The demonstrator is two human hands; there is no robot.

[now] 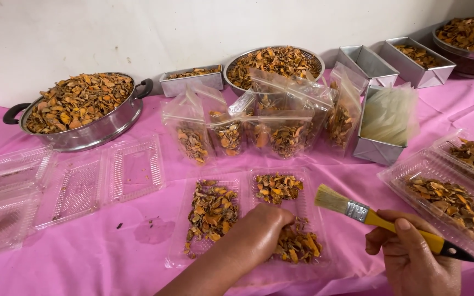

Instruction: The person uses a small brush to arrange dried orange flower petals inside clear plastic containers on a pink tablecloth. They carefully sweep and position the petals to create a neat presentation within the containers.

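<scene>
The left hand (259, 230) pressed into dried orange slices (212, 211) in an open clear clamshell tray (178, 257); the right hand (412, 246) gripped a yellow-handled brush (379, 219).

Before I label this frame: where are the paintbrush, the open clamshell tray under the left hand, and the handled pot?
paintbrush (357, 211), head view, on its metal ferrule.
clamshell tray (246, 176), head view, on its centre hinge.
handled pot (97, 132), head view, on its steel side wall.

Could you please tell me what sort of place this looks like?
Probably a small home packing table for dried goods: pink-clothed table, steel pots of orange dried slices, filled clear plastic bags and open clamshell trays.
</scene>
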